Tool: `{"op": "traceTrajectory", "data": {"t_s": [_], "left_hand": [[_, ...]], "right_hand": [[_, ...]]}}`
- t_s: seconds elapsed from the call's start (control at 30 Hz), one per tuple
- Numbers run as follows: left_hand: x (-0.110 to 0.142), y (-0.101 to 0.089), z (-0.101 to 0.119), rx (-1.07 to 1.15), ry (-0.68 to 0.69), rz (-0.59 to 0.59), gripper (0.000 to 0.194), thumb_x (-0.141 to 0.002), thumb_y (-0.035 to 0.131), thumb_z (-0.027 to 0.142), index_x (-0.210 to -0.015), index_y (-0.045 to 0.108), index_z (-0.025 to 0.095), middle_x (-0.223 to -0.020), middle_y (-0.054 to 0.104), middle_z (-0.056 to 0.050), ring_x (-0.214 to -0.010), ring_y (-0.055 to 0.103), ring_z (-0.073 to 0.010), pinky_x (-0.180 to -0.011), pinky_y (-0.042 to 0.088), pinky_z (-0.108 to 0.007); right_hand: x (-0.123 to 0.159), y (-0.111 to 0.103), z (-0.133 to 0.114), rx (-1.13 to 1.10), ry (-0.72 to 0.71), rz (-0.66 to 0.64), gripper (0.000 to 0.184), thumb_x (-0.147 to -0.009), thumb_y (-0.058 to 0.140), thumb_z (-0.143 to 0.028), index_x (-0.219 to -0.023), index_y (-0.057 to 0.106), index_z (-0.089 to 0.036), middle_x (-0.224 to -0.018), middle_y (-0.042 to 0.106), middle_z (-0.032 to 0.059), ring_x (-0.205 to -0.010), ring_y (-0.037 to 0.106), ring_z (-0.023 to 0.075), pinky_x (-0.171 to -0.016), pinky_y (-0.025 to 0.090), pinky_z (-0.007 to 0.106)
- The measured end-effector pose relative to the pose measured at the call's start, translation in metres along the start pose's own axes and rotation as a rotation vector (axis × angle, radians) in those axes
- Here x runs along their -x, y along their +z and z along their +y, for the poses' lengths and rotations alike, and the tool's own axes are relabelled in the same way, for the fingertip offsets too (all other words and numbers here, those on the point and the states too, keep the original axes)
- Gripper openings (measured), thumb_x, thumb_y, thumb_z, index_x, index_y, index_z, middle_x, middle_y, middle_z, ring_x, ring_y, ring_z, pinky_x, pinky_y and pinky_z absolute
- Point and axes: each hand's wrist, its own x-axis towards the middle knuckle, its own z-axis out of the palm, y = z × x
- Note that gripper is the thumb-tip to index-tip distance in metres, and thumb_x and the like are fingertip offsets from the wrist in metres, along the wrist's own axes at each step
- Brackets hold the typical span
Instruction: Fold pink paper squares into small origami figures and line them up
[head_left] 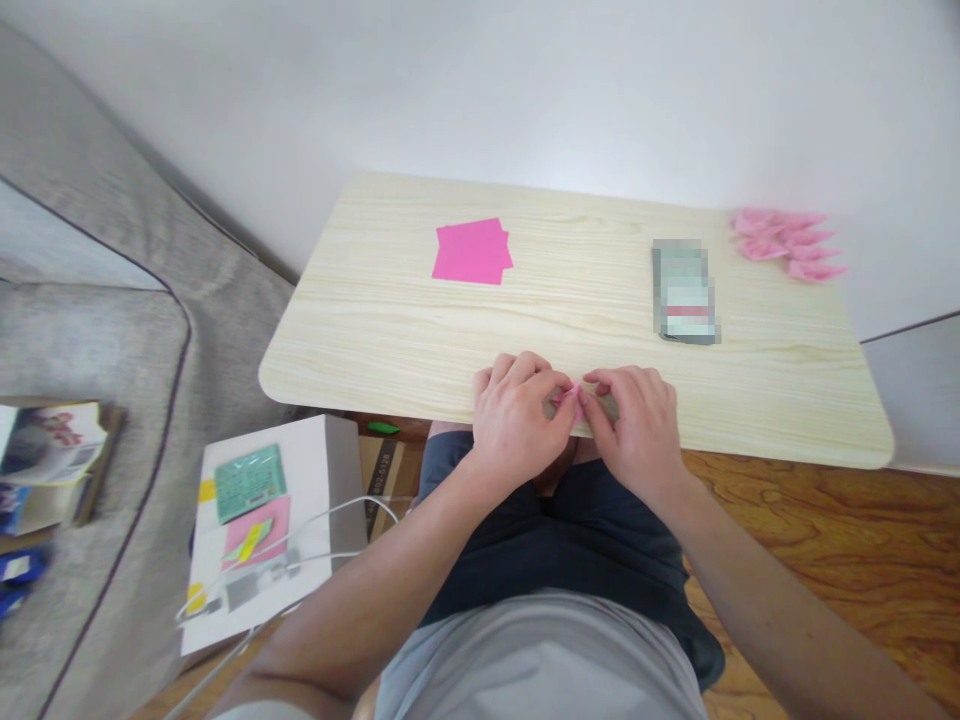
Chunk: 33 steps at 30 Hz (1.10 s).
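Both my hands meet at the table's near edge around a small piece of folded pink paper [577,390], mostly covered by fingers. My left hand [519,412] pinches it from the left between thumb and forefinger. From the other side, the thumb and forefinger of my right hand [637,425] close on it too. Flat pink paper sheets [471,252] lie overlapped farther back on the left of the table. At the far right corner sits a cluster of several folded pink paper pieces [784,240] with pointed ends.
A blurred-out phone [684,290] lies on the wooden table [375,330], right of centre. Left of my legs, a white box [307,460] carries a green packet [251,482], pink paper and white cables. A grey sofa [150,430] with books stands at far left.
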Motion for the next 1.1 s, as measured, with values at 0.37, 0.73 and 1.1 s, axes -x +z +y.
{"op": "traceTrajectory", "data": {"t_s": [0.37, 0.73, 1.1], "left_hand": [[0.002, -0.001, -0.003, -0.014, 0.045, -0.047, 0.017, -0.098, 0.066, 0.041, -0.093, 0.074, 0.027, -0.102, 0.071, -0.004, -0.108, 0.057, -0.0268, -0.091, 0.041, -0.047], [0.007, -0.008, -0.006, -0.053, 0.044, -0.053, 0.013, -0.099, 0.065, 0.037, -0.094, 0.071, 0.027, -0.107, 0.070, -0.004, -0.108, 0.058, -0.0271, -0.090, 0.041, -0.048], [0.004, -0.009, -0.004, -0.077, 0.019, -0.092, 0.010, -0.098, 0.063, 0.033, -0.094, 0.068, 0.025, -0.108, 0.069, -0.006, -0.110, 0.057, -0.0279, -0.092, 0.040, -0.048]], "right_hand": [[-0.022, -0.010, 0.009, -0.207, 0.000, -0.119, 0.017, -0.099, 0.064, -0.036, -0.089, 0.074, -0.026, -0.093, 0.074, 0.0032, -0.095, 0.062, 0.0248, -0.088, 0.043, 0.043], [-0.012, -0.002, -0.001, -0.093, 0.031, -0.028, 0.016, -0.100, 0.061, -0.035, -0.092, 0.070, -0.026, -0.094, 0.072, 0.0057, -0.096, 0.059, 0.0274, -0.085, 0.039, 0.043], [-0.005, 0.001, -0.010, -0.031, 0.059, 0.018, 0.018, -0.103, 0.057, -0.035, -0.092, 0.068, -0.025, -0.094, 0.072, 0.0059, -0.096, 0.056, 0.0266, -0.084, 0.035, 0.043]]}}
